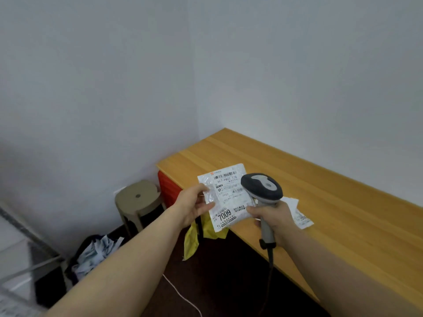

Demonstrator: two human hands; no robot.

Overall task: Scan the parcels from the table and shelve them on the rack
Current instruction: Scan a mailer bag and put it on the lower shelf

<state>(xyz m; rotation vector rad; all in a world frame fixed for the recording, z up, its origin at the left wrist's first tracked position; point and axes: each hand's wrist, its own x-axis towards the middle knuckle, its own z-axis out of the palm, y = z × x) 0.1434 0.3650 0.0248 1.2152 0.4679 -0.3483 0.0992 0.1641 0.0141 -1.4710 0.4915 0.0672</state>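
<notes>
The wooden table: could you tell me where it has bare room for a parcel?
Bare table runs from its far corner to right of the lying parcel. Crowded: the near left edge, around the held parcel and scanner.

The long light-wood tabletop [332, 202] runs along the right wall into the far corner. One flat white plastic parcel with a printed label [302, 219] lies on it near its left edge, partly hidden from view.
</notes>
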